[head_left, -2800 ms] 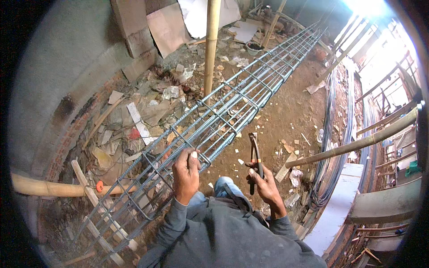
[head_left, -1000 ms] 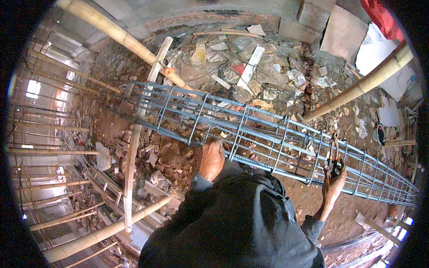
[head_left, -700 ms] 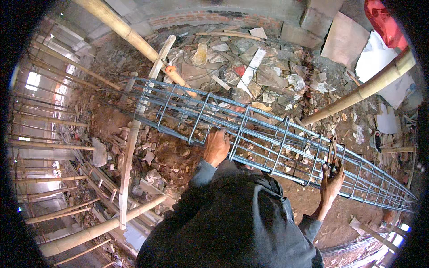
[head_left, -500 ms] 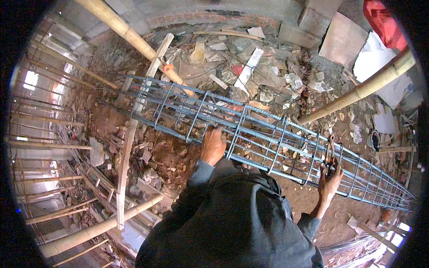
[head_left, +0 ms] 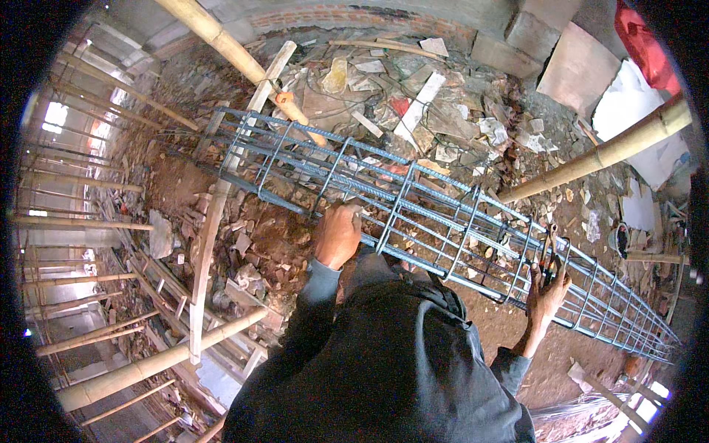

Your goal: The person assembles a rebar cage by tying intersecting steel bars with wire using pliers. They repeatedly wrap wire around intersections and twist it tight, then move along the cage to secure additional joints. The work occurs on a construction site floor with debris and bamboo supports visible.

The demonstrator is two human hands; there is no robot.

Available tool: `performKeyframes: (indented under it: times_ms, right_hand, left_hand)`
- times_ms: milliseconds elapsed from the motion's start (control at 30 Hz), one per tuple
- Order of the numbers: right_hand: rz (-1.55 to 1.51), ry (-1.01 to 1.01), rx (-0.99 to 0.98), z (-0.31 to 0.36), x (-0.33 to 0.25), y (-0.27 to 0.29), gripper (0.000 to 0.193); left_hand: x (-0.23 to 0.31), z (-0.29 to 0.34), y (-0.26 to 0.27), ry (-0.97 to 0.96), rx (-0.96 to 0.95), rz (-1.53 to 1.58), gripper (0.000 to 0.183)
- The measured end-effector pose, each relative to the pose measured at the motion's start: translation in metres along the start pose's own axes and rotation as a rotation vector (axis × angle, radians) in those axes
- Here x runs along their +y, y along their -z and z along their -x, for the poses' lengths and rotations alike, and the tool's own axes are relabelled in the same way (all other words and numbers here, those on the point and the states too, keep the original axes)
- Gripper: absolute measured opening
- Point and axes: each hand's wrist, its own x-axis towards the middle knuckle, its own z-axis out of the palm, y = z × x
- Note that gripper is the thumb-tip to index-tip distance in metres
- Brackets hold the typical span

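Bare earth floor [head_left: 509, 325] strewn with rubble [head_left: 443, 125], bamboo poles [head_left: 598, 155] crossing, a brick wall [head_left: 347, 16] behind.

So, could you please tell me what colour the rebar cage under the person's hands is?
The rebar cage is bluish-grey steel, seen in the head view.

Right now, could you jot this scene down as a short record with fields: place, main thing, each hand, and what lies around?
Place: dirt ground strewn with rubble
Main thing: long rebar cage lying on its side
Left hand: gripping a cage bar
Right hand: holding pliers at the cage
Around: bamboo poles, wood plank, broken bricks
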Motion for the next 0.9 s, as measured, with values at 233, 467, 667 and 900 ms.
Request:
performKeyframes:
  times_ms: [233, 467, 667, 900]
  right_hand:
    - [0.228, -0.035, 0.026, -0.008, -0.005, 0.004, 0.060]
    - [-0.237, 0.204, -0.026, -0.037, -0.061, 0.016, 0.058]
    - [-0.330, 0.454, -0.220, -0.048, -0.173, 0.023, 0.049]
    - [-0.656, 0.895, -0.418, -0.078, -0.310, -0.053, 0.029]
  left_hand:
    - [-0.001, 0.004, 0.054, -0.029, 0.333, 0.174, 0.024]
    - [-0.038, -0.060, 0.070, 0.118, 0.316, -0.270, 0.017]
    - [-0.052, -0.113, 0.046, 0.097, 0.301, -0.487, 0.010]
    - [-0.064, -0.145, 0.015, 0.084, 0.222, -0.248, 0.019]
